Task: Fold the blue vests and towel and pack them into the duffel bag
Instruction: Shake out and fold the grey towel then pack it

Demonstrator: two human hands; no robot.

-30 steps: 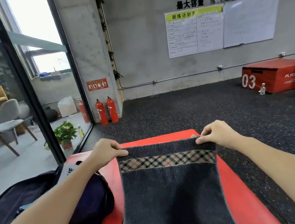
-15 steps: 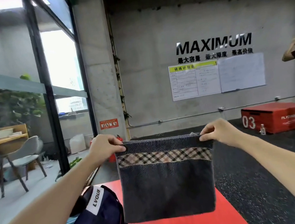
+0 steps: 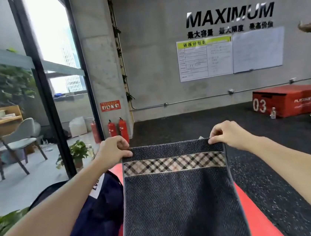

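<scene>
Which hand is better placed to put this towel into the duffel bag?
Left. The duffel bag lies under the left hand; the right hand pinches the towel at its far corner.

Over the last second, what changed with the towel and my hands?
Both hands lifted the towel off the red box into the air, then brought it lower and nearer. The left hand and right hand kept pinching its top corners. The duffel bag stayed beside it.
</scene>
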